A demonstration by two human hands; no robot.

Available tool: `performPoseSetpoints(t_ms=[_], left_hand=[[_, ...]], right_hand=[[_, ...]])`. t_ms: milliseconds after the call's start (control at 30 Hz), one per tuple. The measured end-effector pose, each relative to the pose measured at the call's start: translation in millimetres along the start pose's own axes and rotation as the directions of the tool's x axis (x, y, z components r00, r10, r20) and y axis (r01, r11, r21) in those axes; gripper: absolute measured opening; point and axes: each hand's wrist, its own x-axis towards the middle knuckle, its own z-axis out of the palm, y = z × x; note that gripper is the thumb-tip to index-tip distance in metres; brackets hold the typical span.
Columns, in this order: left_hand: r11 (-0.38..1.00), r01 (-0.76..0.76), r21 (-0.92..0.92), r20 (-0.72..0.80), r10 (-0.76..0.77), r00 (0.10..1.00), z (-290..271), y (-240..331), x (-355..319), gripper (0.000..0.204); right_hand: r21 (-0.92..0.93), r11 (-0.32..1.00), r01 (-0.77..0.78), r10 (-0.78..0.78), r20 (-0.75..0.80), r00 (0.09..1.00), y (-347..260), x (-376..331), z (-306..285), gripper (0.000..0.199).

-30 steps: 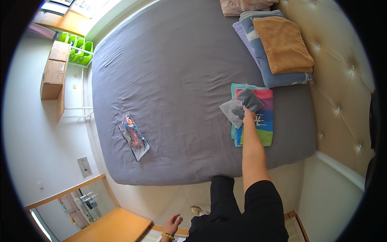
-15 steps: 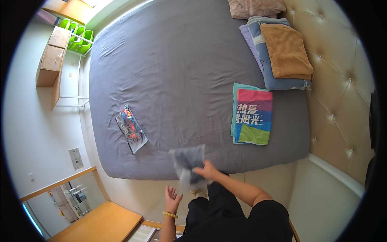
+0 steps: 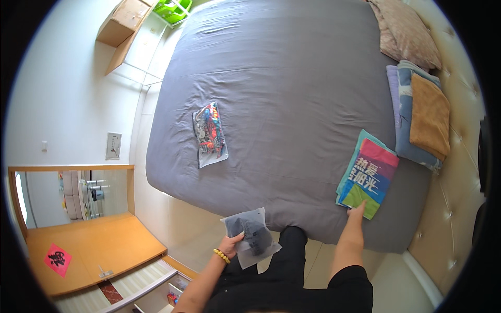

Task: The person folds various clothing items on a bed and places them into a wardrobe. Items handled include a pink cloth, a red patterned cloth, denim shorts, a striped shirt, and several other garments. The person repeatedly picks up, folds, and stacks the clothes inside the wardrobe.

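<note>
A translucent plastic bag (image 3: 252, 239) with something dark and folded in it hangs over the bed's near edge. My left hand (image 3: 231, 245), wearing a yellow bead bracelet, is closed on its left side. Out to the right, my right hand (image 3: 356, 209) grips the near edge of a folded multicoloured towel (image 3: 371, 175), which lies on the bed. Some of its fingers are hidden by the cloth. A teal cloth (image 3: 346, 175) sticks out from under the towel's left side. Another clear bag with a colourful patterned cloth (image 3: 210, 134) rests on the bed to the left.
The bed (image 3: 276, 104) has a wrinkled grey sheet. Along the padded headboard (image 3: 450, 208) at right are a stack of folded blankets (image 3: 430, 117) and a pillow (image 3: 409, 34). A wooden door (image 3: 96, 245) stands at lower left; shelving with boxes (image 3: 128, 23) and green bins (image 3: 172, 9) is farther back.
The bag of dark cloth has passed from my right hand to my left, which was empty and open. My right hand has moved right onto the towel. The view has shifted.
</note>
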Motion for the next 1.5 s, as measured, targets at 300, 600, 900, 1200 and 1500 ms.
performPoseSetpoints(t_ms=[300,600,900,1200,1500], left_hand=[[0.992,-0.124,0.038,0.029,0.123,0.992,-71,82,27,0.042],[0.946,-0.318,0.065,0.073,0.313,0.947,-79,287,167,0.031],[0.717,-0.482,0.503,-0.055,0.583,0.81,-137,357,355,0.049],[0.779,-0.097,0.619,-0.459,0.459,0.76,-134,343,404,0.095],[0.954,-0.299,0.029,0.013,0.298,0.954,-124,254,241,0.031]], right_hand=[[0.203,0.977,0.064,-0.159,0.498,0.852,23,-182,125,0.047],[-0.068,0.989,-0.129,0.143,0.617,0.774,253,-242,148,0.045],[-0.578,0.743,0.338,-0.176,0.319,0.931,359,-143,141,0.043],[-0.646,0.709,0.282,-0.136,0.267,0.954,355,-136,150,0.047],[-0.685,0.661,0.305,-0.12,0.305,0.945,355,-116,145,0.051]])
